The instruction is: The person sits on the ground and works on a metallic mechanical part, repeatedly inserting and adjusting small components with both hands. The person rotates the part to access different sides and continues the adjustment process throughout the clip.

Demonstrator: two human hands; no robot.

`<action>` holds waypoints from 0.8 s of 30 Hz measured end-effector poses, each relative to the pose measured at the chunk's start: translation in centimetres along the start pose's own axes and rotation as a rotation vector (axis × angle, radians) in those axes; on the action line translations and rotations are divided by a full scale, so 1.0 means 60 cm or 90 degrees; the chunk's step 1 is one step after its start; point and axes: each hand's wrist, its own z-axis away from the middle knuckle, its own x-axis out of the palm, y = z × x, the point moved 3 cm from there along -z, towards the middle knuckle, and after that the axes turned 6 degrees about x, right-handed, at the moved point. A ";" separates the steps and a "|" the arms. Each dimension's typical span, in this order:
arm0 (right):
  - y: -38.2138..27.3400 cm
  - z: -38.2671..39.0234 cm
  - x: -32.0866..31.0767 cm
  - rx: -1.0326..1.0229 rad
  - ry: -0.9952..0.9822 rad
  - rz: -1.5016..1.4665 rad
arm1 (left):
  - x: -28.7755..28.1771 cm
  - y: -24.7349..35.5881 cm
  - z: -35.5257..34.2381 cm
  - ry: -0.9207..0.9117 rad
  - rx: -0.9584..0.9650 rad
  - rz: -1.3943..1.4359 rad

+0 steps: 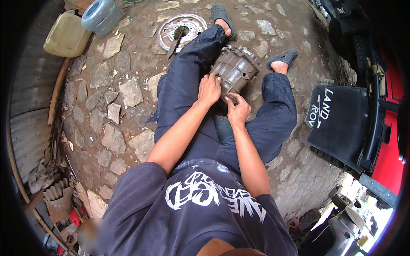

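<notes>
Ribbed metal casing [238, 70] set on stony ground [130, 91], between spread legs [277, 102]. Near left edge of casing touched by left hand [209, 89], fingers bent; whether anything is grasped cannot be told. Right hand [238, 111] held at near end of casing, thumb and forefinger brought close; pinched item, if any, cannot be made out. Far left of casing, silver disc [164, 36] laid flat, crossed by dark bar [174, 48]. Farther left, yellowish jerrycan [67, 34] placed beside blue container [102, 18].
</notes>
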 end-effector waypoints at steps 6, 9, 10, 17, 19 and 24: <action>-0.005 -0.009 -0.005 -0.027 0.004 0.038 | 0.022 -0.010 -0.004 -0.011 -0.109 0.022; -0.002 0.005 -0.004 -0.044 0.015 0.017 | 0.028 -0.012 -0.007 -0.001 -0.117 0.040; -0.001 0.005 -0.003 -0.052 0.020 0.032 | 0.028 -0.015 -0.008 0.005 -0.118 0.049; -0.006 0.011 0.002 -0.073 0.033 0.039 | 0.040 -0.031 -0.005 0.033 -0.105 0.054; -0.005 0.002 0.006 -0.060 0.044 0.019 | 0.039 -0.029 -0.010 0.026 -0.105 0.054; 0.003 0.011 0.004 -0.045 0.039 0.029 | 0.031 -0.008 -0.003 0.002 -0.190 0.072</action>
